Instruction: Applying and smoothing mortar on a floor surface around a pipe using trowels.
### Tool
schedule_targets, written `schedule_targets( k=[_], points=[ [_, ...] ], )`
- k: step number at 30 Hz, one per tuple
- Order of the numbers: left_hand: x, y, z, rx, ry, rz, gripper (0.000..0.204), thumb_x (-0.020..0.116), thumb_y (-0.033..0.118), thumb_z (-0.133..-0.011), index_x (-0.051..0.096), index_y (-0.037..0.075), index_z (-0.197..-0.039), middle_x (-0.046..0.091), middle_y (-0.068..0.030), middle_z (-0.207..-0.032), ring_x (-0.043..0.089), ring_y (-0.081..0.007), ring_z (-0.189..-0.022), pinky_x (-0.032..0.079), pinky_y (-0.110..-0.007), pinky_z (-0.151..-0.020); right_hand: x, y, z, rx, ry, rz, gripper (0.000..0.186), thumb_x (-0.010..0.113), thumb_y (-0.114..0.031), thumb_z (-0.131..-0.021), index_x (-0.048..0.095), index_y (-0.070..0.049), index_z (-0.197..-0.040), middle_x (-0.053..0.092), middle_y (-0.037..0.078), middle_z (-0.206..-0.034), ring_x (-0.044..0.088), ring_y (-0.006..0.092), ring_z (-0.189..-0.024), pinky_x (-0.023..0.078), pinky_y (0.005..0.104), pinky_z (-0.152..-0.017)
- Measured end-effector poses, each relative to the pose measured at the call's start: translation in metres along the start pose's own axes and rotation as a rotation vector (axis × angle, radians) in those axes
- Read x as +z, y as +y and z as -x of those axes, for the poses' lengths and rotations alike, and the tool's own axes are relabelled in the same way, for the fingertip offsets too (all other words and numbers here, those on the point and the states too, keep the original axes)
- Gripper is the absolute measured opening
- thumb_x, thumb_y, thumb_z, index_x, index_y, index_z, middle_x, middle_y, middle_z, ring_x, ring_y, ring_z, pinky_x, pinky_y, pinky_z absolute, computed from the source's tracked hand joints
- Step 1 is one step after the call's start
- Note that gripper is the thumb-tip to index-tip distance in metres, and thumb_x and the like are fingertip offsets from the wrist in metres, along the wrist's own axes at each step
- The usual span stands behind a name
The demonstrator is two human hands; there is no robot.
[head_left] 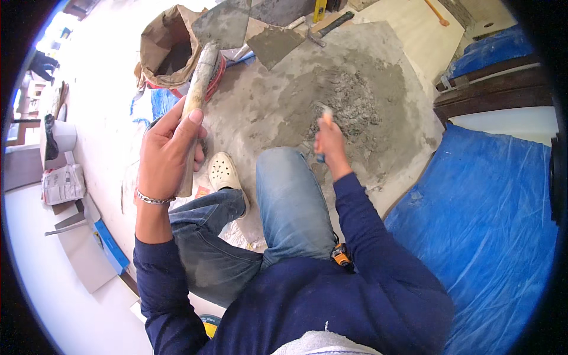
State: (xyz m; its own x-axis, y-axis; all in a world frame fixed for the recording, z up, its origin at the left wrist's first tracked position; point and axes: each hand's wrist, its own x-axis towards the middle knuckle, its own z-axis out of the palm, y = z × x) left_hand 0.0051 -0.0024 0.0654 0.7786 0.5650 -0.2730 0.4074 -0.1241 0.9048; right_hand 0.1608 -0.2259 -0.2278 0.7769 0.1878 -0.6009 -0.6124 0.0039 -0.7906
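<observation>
My left hand (171, 139) is closed around a long, pale wooden piece (204, 74) smeared with grey, its thumb lying along the upper side. The piece is held up and tilted above the floor; its full shape is hidden by the hand. Farther right, my right hand (331, 145) is wrapped around a tool with an orange handle (325, 120), blurred by motion. The kind of tool cannot be made out, though it looks like a small trowel. It is over a wet grey mortar patch (361, 97) spread on a large mortar-stained board (248, 112).
Beyond my left hand stands an open brown paper bag (155, 50). Grey mortar-coated plates (274, 45) and a hammer (331, 28) lie at the far edge. Blue sheeting (473, 219) covers the right side. Offcut panels (83, 254) lie at left. My left shoe (225, 171) is near the board.
</observation>
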Motion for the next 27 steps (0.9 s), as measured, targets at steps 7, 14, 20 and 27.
schedule_targets(
  k=[7, 14, 20, 27],
  points=[
    [0.026, 0.006, -0.006, 0.005, -0.035, -0.007, 0.044, 0.061, 0.028, -0.097, 0.057, 0.005, -0.135, 0.058, -0.0003, -0.077, 0.052, -0.0059, -0.056, 0.042, -0.021, -0.047, 0.038, -0.005, -0.148, -0.061, -0.067, 0.495, 0.019, 0.061, -0.019, -0.083, 0.057, -0.001, -0.077, 0.055, 0.007, -0.055, 0.058, 0.0215, -0.047, 0.045, 0.0381, -0.044],
    [0.013, -0.004, -0.006, -0.002, -0.014, -0.060, 0.046, 0.059, 0.031, -0.098, 0.055, 0.003, -0.135, 0.060, -0.0017, -0.078, 0.054, -0.0067, -0.055, 0.044, -0.021, -0.045, -0.031, -0.004, -0.125, 0.158, 0.122, -0.174, 0.031, 0.058, -0.034, -0.094, 0.055, -0.008, -0.076, 0.052, 0.004, -0.055, 0.050, 0.0179, -0.042, 0.040, 0.0320, -0.041],
    [0.008, -0.002, -0.007, -0.035, 0.028, -0.042, 0.045, 0.061, 0.029, -0.097, 0.056, 0.006, -0.135, 0.059, 0.0009, -0.078, 0.051, -0.0051, -0.055, 0.042, -0.021, -0.047, -0.075, 0.005, -0.048, 0.183, -0.055, -0.767, 0.029, 0.051, -0.038, -0.100, 0.050, -0.013, -0.084, 0.047, 0.001, -0.060, 0.045, 0.0133, -0.045, 0.039, 0.0293, -0.041],
    [0.025, 0.000, -0.015, -0.030, -0.021, -0.070, 0.042, 0.061, 0.027, -0.097, 0.059, 0.005, -0.132, 0.059, 0.0011, -0.077, 0.052, -0.0051, -0.054, 0.043, -0.021, -0.046, -0.061, -0.014, -0.092, 0.097, -0.093, -0.626, 0.029, 0.050, -0.038, -0.099, 0.049, -0.010, -0.089, 0.048, 0.000, -0.058, 0.045, 0.0156, -0.042, 0.038, 0.0312, -0.038]
  ],
)
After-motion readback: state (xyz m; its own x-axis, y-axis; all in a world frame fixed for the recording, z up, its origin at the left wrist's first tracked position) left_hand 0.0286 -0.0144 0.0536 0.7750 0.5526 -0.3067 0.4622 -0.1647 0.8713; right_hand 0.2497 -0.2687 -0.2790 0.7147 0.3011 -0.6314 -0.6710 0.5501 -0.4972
